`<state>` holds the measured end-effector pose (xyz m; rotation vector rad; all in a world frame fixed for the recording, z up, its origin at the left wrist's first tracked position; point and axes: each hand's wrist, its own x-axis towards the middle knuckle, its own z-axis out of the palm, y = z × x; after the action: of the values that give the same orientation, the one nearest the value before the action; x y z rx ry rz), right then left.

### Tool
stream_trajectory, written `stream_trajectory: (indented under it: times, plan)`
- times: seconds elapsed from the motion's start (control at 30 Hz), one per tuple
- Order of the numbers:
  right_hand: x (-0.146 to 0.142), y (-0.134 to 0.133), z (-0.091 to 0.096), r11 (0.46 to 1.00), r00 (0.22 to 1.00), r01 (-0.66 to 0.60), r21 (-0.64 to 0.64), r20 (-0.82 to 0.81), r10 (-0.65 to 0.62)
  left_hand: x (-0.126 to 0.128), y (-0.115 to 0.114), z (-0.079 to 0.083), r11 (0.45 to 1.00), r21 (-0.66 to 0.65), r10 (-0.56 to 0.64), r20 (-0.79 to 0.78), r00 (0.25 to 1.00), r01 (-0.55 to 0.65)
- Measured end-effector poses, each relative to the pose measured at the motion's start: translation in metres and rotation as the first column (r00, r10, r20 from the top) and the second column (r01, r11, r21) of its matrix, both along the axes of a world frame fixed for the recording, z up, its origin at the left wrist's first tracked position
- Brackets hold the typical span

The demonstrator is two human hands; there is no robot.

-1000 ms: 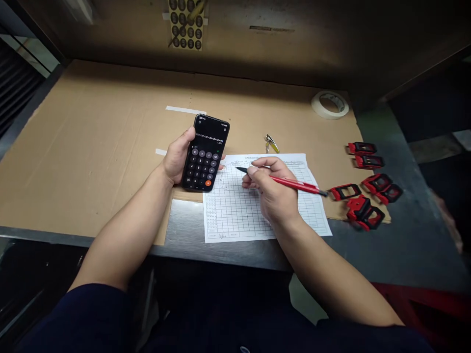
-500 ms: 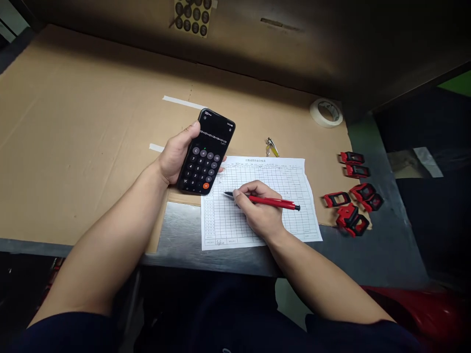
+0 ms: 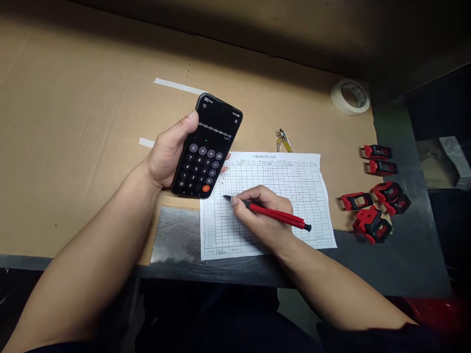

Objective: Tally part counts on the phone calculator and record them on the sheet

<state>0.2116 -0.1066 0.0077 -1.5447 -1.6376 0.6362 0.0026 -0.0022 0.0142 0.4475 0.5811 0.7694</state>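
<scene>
My left hand [image 3: 167,154] grips a black phone [image 3: 208,146] showing a calculator screen, held tilted just above the top left corner of a printed grid sheet [image 3: 294,189]. My right hand [image 3: 261,215] is closed on a red pen [image 3: 275,214]. Its dark tip rests on the left part of the sheet, near the phone's lower edge. The sheet lies partly on brown cardboard [image 3: 84,137] and partly on the grey metal table [image 3: 176,240].
Several red and black plastic clips [image 3: 375,196] lie to the right of the sheet. A roll of pale tape [image 3: 350,96] sits at the back right. A small metal nail clipper [image 3: 282,140] lies just above the sheet. The table's front edge runs below my hands.
My right hand came down from the sheet's top row to its left middle, and the pen tip now touches the paper. The view dipped lower. The phone stays in my left hand.
</scene>
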Motion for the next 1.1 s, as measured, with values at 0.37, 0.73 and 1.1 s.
stream_trajectory:
  times: [0.37,0.73,1.1]
  plan:
    - [0.0,0.0,0.0,1.0,1.0,-0.006,-0.009,0.022,0.007,0.001,0.001,0.006,1.0,0.0,-0.009,-0.032,0.999,0.009]
    - [-0.001,0.0,0.002,0.999,1.0,0.008,-0.033,0.017,-0.008,0.005,-0.002,0.012,0.997,0.072,-0.001,-0.177,0.984,0.014]
    - [-0.001,0.0,0.002,1.0,0.999,-0.003,-0.031,0.04,0.004,0.003,-0.001,0.01,0.996,0.086,-0.003,-0.155,0.988,0.017]
